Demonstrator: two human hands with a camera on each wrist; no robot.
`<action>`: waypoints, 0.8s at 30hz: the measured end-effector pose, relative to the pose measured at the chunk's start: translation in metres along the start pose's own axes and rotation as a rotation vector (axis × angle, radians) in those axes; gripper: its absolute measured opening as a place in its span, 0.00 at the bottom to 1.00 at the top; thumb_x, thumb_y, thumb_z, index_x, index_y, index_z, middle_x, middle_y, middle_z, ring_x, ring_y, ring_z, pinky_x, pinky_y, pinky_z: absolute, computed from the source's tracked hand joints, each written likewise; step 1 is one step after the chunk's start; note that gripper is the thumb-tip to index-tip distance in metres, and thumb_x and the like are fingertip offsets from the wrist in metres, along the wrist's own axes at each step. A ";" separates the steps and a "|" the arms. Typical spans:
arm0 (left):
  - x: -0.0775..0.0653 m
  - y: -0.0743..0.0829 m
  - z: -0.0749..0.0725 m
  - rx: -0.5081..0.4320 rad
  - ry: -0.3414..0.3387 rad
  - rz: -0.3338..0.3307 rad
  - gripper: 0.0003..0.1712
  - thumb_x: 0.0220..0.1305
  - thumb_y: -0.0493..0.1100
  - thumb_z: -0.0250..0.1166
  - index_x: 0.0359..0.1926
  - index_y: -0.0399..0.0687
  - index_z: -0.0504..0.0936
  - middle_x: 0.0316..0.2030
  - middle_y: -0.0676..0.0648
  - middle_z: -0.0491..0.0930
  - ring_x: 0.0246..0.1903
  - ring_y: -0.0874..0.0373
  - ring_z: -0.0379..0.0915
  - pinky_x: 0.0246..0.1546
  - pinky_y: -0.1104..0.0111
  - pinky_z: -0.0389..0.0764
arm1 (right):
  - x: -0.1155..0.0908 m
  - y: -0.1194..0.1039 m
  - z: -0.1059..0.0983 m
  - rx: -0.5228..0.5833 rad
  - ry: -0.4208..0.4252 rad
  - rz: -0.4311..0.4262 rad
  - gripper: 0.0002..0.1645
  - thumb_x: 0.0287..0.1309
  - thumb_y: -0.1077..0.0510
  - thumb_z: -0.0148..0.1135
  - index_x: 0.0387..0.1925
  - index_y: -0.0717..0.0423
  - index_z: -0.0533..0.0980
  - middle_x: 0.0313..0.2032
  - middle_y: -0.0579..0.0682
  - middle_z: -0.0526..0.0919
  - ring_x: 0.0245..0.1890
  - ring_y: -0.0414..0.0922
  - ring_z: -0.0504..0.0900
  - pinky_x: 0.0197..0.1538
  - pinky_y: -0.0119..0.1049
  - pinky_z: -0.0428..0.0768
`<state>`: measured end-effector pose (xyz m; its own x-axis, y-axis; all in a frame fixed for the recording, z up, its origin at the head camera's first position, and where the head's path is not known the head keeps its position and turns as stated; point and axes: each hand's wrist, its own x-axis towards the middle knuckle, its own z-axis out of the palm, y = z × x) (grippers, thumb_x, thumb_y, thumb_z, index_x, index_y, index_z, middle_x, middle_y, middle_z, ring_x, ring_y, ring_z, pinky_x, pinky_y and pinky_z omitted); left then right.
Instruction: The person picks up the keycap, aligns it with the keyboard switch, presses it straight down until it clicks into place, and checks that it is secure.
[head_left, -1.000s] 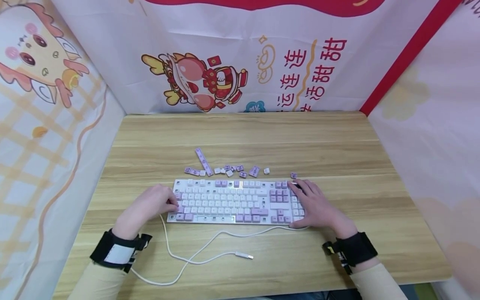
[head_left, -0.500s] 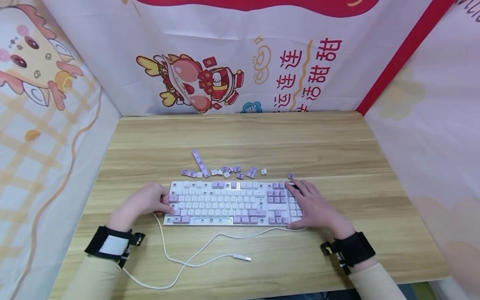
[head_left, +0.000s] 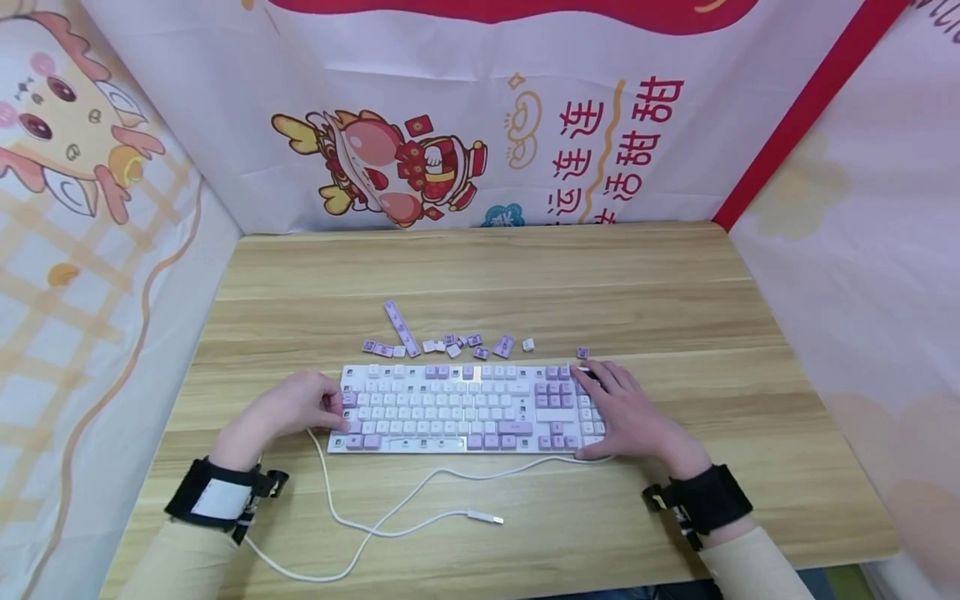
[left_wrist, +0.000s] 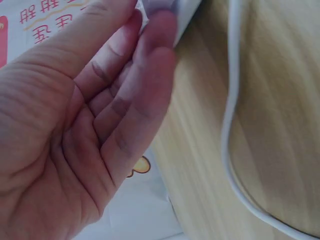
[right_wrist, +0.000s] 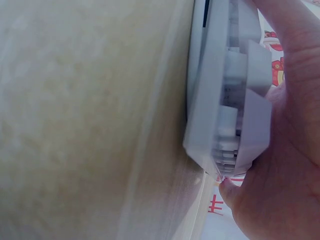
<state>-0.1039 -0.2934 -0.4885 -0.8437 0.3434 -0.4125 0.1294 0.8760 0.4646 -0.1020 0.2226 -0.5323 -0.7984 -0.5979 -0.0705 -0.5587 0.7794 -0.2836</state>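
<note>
A white and lilac keyboard [head_left: 442,412] lies on the wooden table, with keycaps absent at several spots. At its left end my left hand [head_left: 288,414] pinches a lilac keycap [head_left: 354,427] in the second row from the front, thumb and bent fingertips close together. The left wrist view has the fingers [left_wrist: 132,117] curled, fingertips partly over the lilac key surface. My right hand [head_left: 633,412] grips the keyboard's right end, thumb at the front edge and fingers at the back edge. From the right wrist view, the side of the keyboard [right_wrist: 207,100] sits between table and palm.
Behind the keyboard lie several loose lilac and white keycaps [head_left: 452,350] and a long lilac spacebar [head_left: 401,327]. One lone lilac keycap [head_left: 582,353] is near my right fingers. A white cable [head_left: 360,542] loops in front, its USB plug [head_left: 485,517] on the table [head_left: 600,525].
My left fingers shifted slightly outward along the keyboard's left edge, spreading, then drew closer together again. The right hand keeps its hold, and the head view has shifted a little.
</note>
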 end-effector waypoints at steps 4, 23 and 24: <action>-0.004 0.001 -0.003 0.011 0.031 0.031 0.10 0.54 0.51 0.76 0.25 0.56 0.83 0.23 0.56 0.80 0.25 0.63 0.72 0.27 0.73 0.73 | 0.000 0.000 0.001 0.004 -0.010 0.005 0.78 0.31 0.23 0.75 0.78 0.55 0.51 0.76 0.61 0.55 0.74 0.60 0.54 0.76 0.60 0.54; 0.032 0.013 -0.018 0.012 0.313 0.132 0.11 0.68 0.42 0.64 0.49 0.44 0.83 0.43 0.44 0.86 0.42 0.52 0.82 0.46 0.55 0.85 | -0.002 -0.006 -0.004 0.000 -0.011 0.026 0.78 0.30 0.25 0.76 0.77 0.55 0.52 0.75 0.62 0.56 0.73 0.62 0.56 0.76 0.61 0.55; 0.035 0.013 -0.019 0.021 0.318 0.132 0.12 0.68 0.42 0.64 0.50 0.44 0.83 0.45 0.43 0.86 0.43 0.51 0.82 0.47 0.54 0.84 | -0.002 -0.006 -0.004 0.002 -0.012 0.029 0.78 0.30 0.25 0.76 0.77 0.55 0.53 0.75 0.62 0.56 0.73 0.62 0.56 0.76 0.61 0.55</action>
<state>-0.1414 -0.2765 -0.4824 -0.9389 0.3340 -0.0831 0.2560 0.8390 0.4802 -0.0983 0.2196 -0.5263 -0.8114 -0.5775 -0.0899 -0.5352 0.7959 -0.2830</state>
